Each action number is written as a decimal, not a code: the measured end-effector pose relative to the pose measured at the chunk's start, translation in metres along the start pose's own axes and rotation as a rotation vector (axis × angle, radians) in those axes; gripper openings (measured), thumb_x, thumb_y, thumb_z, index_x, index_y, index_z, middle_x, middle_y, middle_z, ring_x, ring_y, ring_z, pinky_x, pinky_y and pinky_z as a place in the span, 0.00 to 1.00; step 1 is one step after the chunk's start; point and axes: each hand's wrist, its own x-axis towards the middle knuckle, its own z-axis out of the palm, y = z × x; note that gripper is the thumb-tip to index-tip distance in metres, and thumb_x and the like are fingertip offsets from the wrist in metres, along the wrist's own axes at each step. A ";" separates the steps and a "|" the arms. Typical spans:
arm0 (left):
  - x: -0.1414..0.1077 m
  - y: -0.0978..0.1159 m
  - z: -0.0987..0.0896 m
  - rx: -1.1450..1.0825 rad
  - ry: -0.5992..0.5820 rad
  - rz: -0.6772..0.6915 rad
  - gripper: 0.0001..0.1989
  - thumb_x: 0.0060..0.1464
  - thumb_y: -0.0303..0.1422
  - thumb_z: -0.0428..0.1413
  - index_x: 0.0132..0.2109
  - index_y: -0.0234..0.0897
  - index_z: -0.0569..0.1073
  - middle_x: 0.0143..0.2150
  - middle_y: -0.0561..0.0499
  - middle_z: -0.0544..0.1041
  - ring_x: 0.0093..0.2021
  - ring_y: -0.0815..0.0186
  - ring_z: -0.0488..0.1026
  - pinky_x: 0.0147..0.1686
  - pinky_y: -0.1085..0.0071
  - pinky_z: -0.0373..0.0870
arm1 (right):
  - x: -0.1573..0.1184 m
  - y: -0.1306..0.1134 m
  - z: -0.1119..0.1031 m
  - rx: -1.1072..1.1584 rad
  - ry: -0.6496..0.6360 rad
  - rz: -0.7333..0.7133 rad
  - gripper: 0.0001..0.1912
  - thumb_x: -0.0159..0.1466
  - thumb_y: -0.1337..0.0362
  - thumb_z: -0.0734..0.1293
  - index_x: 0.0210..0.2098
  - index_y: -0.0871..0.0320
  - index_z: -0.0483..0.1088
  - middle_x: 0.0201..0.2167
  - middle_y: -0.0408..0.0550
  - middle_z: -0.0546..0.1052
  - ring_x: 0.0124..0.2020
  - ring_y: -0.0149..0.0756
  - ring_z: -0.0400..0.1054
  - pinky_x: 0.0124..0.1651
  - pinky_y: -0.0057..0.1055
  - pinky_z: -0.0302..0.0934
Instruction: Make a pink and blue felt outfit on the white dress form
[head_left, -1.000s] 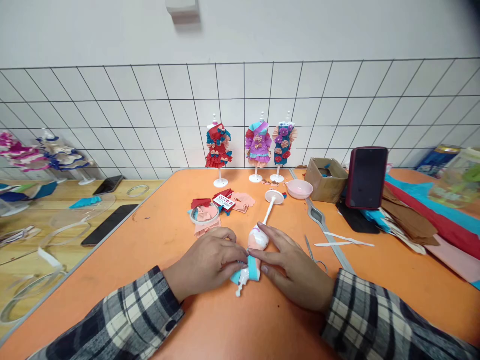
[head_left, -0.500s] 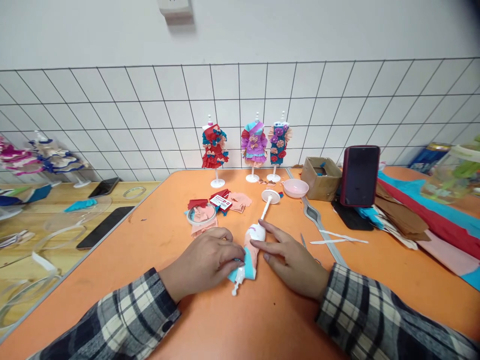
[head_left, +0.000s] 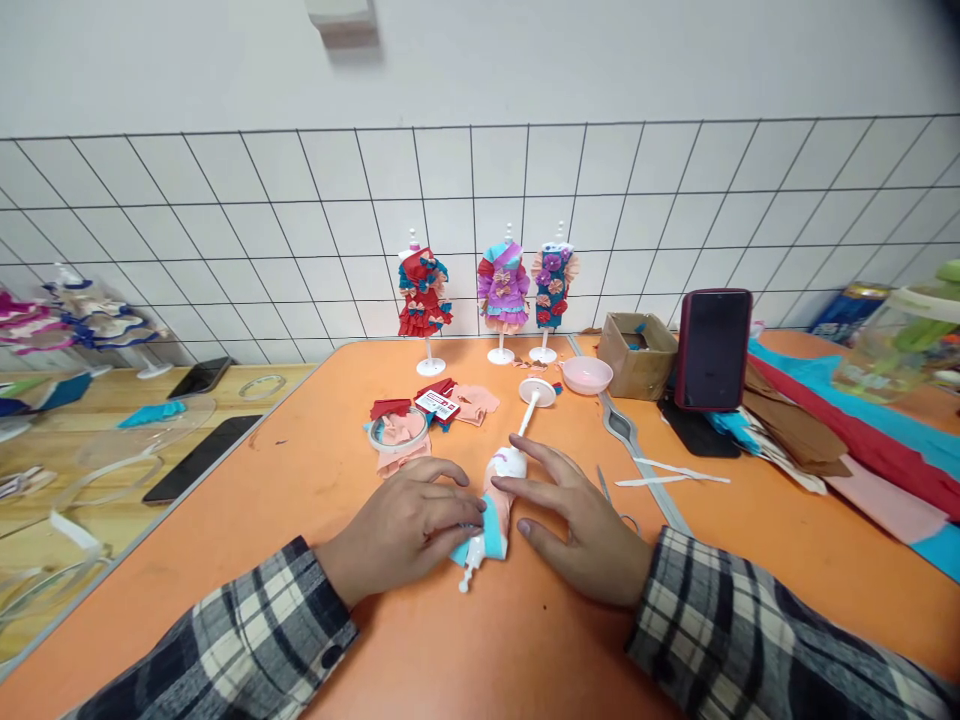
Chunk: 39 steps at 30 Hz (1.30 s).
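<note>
A small white mannequin on a stand lies on the orange table, its round base pointing away and its neck knob towards me. Peach and light-blue crepe paper wraps its upper body. My left hand has curled fingers and thumb closed on the blue paper at the mannequin's left side; the fingertips are partly hidden. My right hand is open, fingers spread, with the index and middle fingertips at the mannequin's right side. Scissors lie partly behind the right hand.
Behind stand dressed mannequins. A tape roll and paper scraps lie beyond my left hand. Further right are a pink bowl, a cardboard box, a propped phone, white strips and coloured crepe paper.
My right hand's fingers have lifted and spread slightly, with the thumb further from the mannequin. My left hand stays at the blue paper. The whole view has shifted a little.
</note>
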 end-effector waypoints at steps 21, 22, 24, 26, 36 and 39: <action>0.007 0.006 0.020 -0.425 0.125 -0.439 0.34 0.49 0.31 0.63 0.62 0.44 0.60 0.40 0.52 0.78 0.46 0.60 0.74 0.52 0.60 0.66 | 0.024 -0.029 0.013 -0.084 0.095 0.214 0.02 0.58 0.63 0.69 0.30 0.54 0.72 0.29 0.43 0.73 0.35 0.37 0.66 0.38 0.33 0.52; 0.006 0.006 0.021 -0.421 0.118 -0.427 0.36 0.50 0.31 0.62 0.63 0.45 0.58 0.41 0.52 0.78 0.48 0.60 0.74 0.54 0.59 0.65 | 0.024 -0.029 0.014 -0.077 0.075 0.214 0.02 0.58 0.62 0.69 0.32 0.53 0.74 0.30 0.43 0.74 0.36 0.37 0.66 0.38 0.33 0.52; 0.004 0.004 0.023 -0.412 0.112 -0.404 0.37 0.51 0.30 0.61 0.65 0.47 0.54 0.42 0.52 0.77 0.51 0.59 0.72 0.56 0.57 0.62 | 0.026 -0.029 0.016 -0.068 0.062 0.229 0.05 0.58 0.61 0.70 0.35 0.51 0.75 0.31 0.42 0.75 0.37 0.37 0.67 0.39 0.34 0.52; 0.003 0.003 0.024 -0.411 0.107 -0.395 0.39 0.51 0.31 0.61 0.66 0.48 0.52 0.42 0.52 0.77 0.52 0.59 0.72 0.58 0.57 0.61 | 0.029 -0.029 0.017 -0.072 0.065 0.257 0.05 0.56 0.61 0.71 0.33 0.50 0.76 0.31 0.42 0.75 0.37 0.37 0.67 0.39 0.34 0.52; 0.002 0.010 0.016 -0.343 0.051 -0.353 0.34 0.52 0.37 0.62 0.62 0.43 0.58 0.49 0.48 0.73 0.51 0.57 0.71 0.54 0.57 0.64 | 0.029 -0.023 0.012 0.015 0.051 0.330 0.04 0.55 0.69 0.67 0.25 0.55 0.71 0.26 0.40 0.73 0.31 0.32 0.67 0.36 0.30 0.54; 0.002 0.010 0.016 -0.375 0.055 -0.313 0.28 0.57 0.33 0.56 0.62 0.43 0.56 0.48 0.49 0.74 0.50 0.60 0.72 0.54 0.60 0.65 | 0.026 -0.018 0.011 -0.001 0.027 0.376 0.04 0.54 0.69 0.66 0.24 0.55 0.70 0.25 0.40 0.73 0.30 0.32 0.65 0.35 0.29 0.53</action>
